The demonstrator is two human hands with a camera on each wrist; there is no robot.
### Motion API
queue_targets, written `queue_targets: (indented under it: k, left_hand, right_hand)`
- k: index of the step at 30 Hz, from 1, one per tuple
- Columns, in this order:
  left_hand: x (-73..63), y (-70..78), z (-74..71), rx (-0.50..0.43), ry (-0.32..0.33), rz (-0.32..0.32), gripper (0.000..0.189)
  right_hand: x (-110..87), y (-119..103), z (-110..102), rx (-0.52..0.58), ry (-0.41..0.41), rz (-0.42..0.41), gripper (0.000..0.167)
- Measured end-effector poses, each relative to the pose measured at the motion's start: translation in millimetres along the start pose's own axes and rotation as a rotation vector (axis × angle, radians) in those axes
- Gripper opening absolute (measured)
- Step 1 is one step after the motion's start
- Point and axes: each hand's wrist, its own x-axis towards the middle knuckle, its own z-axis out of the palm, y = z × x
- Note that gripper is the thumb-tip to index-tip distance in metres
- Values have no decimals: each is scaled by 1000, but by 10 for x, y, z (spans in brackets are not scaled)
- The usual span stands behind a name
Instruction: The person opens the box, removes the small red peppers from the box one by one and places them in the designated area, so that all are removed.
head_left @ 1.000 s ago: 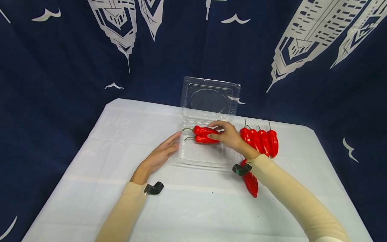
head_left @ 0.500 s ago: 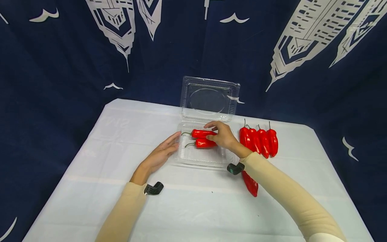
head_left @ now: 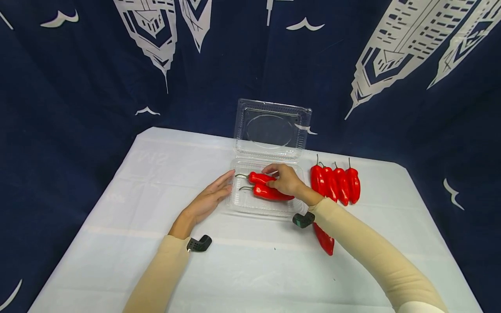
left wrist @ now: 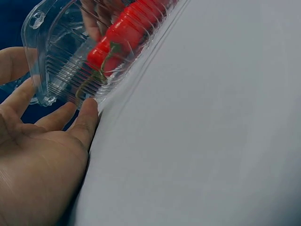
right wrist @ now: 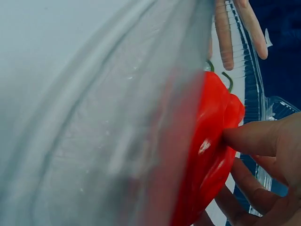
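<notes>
Two red chili peppers with green stems lie side by side in the base of a clear plastic clamshell box (head_left: 250, 208), stems to the left. My right hand (head_left: 287, 180) reaches over the far pepper (head_left: 258, 177) and pinches it, thumb (right wrist: 256, 138) on its near side and fingers beyond. The thumb also sits right against the near pepper (head_left: 272, 193), whose tip extends past the hand. My left hand (head_left: 207, 199) rests with straight fingers at the box's left wall, seen close up in the left wrist view (left wrist: 84, 120).
The box's clear lid (head_left: 270, 130) stands raised at the back. Right of the box, several red peppers (head_left: 342, 184) lie in a row on the white table (head_left: 242, 269). Another pepper (head_left: 325, 239) lies nearer, partly under the right forearm. A clear plastic wall blurs much of the right wrist view.
Both peppers in the box have shifted toward the near side, the near one furthest. My right hand has moved slightly nearer and left with the far pepper. The left hand stays put.
</notes>
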Motion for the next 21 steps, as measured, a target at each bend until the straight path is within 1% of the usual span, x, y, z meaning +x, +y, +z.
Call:
queue_targets:
  k: [6, 12, 15, 21]
  left_hand:
    - [-7, 4, 4, 9, 9, -7, 59]
    - [-2, 6, 5, 2, -1, 1, 60]
    - [-5, 10, 6, 4, 2, 0, 60]
    - [-10, 12, 5, 7, 2, -3, 60]
  right_hand:
    - [9, -2, 30, 8, -42, 33, 41]
    - [1, -19, 22, 46, -105, 62, 46]
    - [4, -24, 22, 60, -113, 73, 47]
    - [8, -10, 33, 78, -125, 57, 48]
